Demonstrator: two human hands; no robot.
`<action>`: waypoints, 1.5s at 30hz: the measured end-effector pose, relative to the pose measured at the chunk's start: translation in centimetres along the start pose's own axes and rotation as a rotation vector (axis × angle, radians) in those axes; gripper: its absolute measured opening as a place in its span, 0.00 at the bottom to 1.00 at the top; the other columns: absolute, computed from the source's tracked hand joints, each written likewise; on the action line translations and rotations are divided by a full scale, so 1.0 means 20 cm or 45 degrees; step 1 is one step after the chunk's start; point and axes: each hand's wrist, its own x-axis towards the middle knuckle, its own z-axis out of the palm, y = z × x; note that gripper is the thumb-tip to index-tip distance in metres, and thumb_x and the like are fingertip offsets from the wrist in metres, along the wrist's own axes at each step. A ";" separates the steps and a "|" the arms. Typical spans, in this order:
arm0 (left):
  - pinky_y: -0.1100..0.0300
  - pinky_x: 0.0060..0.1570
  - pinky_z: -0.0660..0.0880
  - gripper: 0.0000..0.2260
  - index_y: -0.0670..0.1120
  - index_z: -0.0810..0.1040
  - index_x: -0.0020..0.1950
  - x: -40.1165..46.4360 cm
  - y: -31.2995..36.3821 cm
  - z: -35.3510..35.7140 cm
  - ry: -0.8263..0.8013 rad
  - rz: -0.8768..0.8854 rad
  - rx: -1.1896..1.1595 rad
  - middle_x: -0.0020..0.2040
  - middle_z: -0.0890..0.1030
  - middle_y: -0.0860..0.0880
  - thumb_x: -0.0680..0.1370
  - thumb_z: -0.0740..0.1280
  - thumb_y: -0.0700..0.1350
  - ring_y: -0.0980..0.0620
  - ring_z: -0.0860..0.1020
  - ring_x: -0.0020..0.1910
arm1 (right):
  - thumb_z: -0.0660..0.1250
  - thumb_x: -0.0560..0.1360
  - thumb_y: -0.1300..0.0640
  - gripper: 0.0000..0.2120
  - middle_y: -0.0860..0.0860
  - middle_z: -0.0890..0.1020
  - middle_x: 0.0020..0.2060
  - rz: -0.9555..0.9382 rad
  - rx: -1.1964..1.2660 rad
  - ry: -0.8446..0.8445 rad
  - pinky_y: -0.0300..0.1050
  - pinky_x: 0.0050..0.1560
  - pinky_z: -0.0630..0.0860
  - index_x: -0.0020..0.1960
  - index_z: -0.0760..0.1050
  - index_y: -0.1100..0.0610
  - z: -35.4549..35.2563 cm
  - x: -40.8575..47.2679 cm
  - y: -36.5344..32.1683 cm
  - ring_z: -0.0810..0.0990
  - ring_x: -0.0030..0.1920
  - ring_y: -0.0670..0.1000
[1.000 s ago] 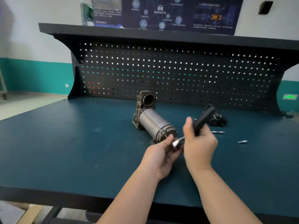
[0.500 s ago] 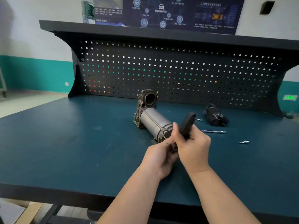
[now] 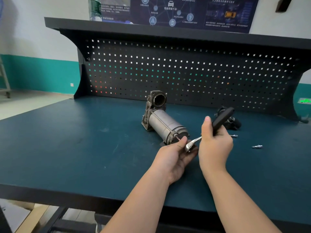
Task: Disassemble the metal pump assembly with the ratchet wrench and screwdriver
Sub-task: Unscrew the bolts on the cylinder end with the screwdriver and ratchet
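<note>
The right hand (image 3: 215, 145), at center right of the frame, curls its grip round the black handle of the wrench (image 3: 218, 121), thumb raised along the handle's near side. The handle slants up to the right, above the fist; the chrome shank runs down to the left, and the wrench's head sits just left of the fist.

The left hand (image 3: 175, 157), just left of and a little below the right, cups that chrome head; its thumb lies over the top and its fingers curl beneath, so its grip is narrow and holding the wrench's head end. Its thumb tip is touching or nearly touching the near end of the pump (image 3: 165, 123); which one I cannot tell.

The pump lies on its side on the table (image 3: 75, 148), directly above and to the left of the two grips, near frame center. Its grey cylinder points toward the hands and its cast housing with a round opening faces the pegboard (image 3: 185, 69) behind.

To the upper right of the right hand, partly hidden by the handle, lies a dark part (image 3: 234, 122). Right of the fist rest a thin metal bit (image 3: 234, 135) and, farther right, a small bolt (image 3: 257, 146), each apart from the pump.
</note>
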 end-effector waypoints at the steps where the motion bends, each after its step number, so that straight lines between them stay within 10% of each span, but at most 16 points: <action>1: 0.55 0.38 0.82 0.08 0.32 0.76 0.51 0.00 0.00 0.00 0.000 0.000 0.001 0.49 0.80 0.36 0.77 0.65 0.37 0.43 0.82 0.42 | 0.63 0.71 0.40 0.18 0.41 0.73 0.21 0.003 -0.006 0.005 0.44 0.35 0.68 0.29 0.69 0.51 0.00 0.00 0.00 0.68 0.26 0.44; 13: 0.58 0.35 0.80 0.14 0.37 0.78 0.37 0.02 -0.02 -0.02 0.320 0.349 0.385 0.36 0.83 0.41 0.79 0.64 0.43 0.46 0.84 0.35 | 0.64 0.73 0.48 0.21 0.50 0.68 0.22 -0.627 -0.233 -0.002 0.40 0.29 0.59 0.28 0.69 0.61 -0.01 -0.05 -0.02 0.64 0.29 0.49; 28: 0.58 0.29 0.77 0.13 0.43 0.67 0.40 0.09 -0.02 -0.05 0.419 0.581 0.762 0.25 0.74 0.47 0.82 0.53 0.46 0.50 0.78 0.24 | 0.64 0.74 0.48 0.17 0.40 0.61 0.22 -0.755 -0.227 -0.251 0.39 0.27 0.58 0.30 0.61 0.49 0.00 0.06 -0.07 0.61 0.28 0.52; 38: 0.56 0.34 0.78 0.12 0.46 0.70 0.42 0.10 -0.07 -0.03 0.230 0.409 0.970 0.29 0.78 0.48 0.81 0.56 0.51 0.48 0.80 0.29 | 0.62 0.72 0.40 0.21 0.43 0.66 0.19 -0.227 -0.113 -0.160 0.37 0.28 0.61 0.29 0.64 0.53 -0.09 0.19 0.06 0.63 0.24 0.44; 45: 0.50 0.42 0.81 0.13 0.37 0.80 0.40 0.10 -0.06 0.09 0.276 0.173 0.730 0.35 0.80 0.42 0.72 0.74 0.48 0.44 0.80 0.35 | 0.60 0.77 0.41 0.29 0.52 0.66 0.19 -0.831 -0.259 -0.223 0.45 0.26 0.61 0.27 0.66 0.60 -0.12 0.19 0.03 0.66 0.28 0.55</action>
